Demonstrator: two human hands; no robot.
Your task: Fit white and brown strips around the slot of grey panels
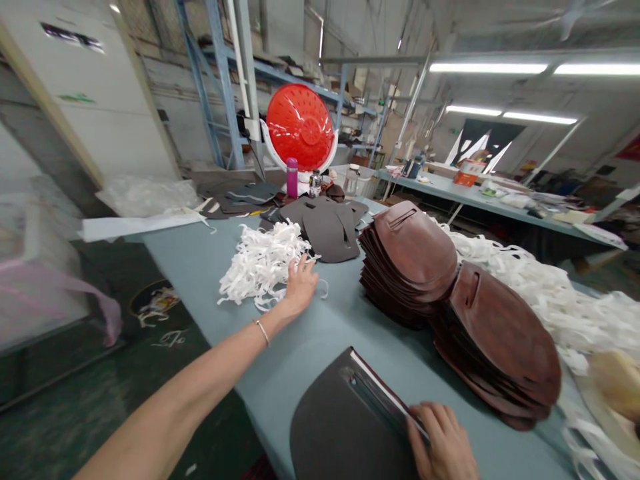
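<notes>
My left hand (301, 285) is stretched forward over the blue-green table, fingers apart at the right edge of a loose pile of white strips (263, 260). A few loose strip ends curl beside it. Low in the view, my right hand (443, 443) grips the edge of a dark grey, rounded leather-like panel (345, 427). A slot with what looks like a zipper runs near that edge, with a white strip (377, 383) along it. To the right stand two stacks of brown rounded panels, a rear stack (415, 247) and a nearer stack (505, 327), both with slots on top.
More dark panels (330, 230) lie beyond the white pile, near a purple bottle (292, 177) and a red round heater (303, 127). A large white strip heap (530, 280) lies behind the brown stacks. A second table (450, 189) stands at the back right.
</notes>
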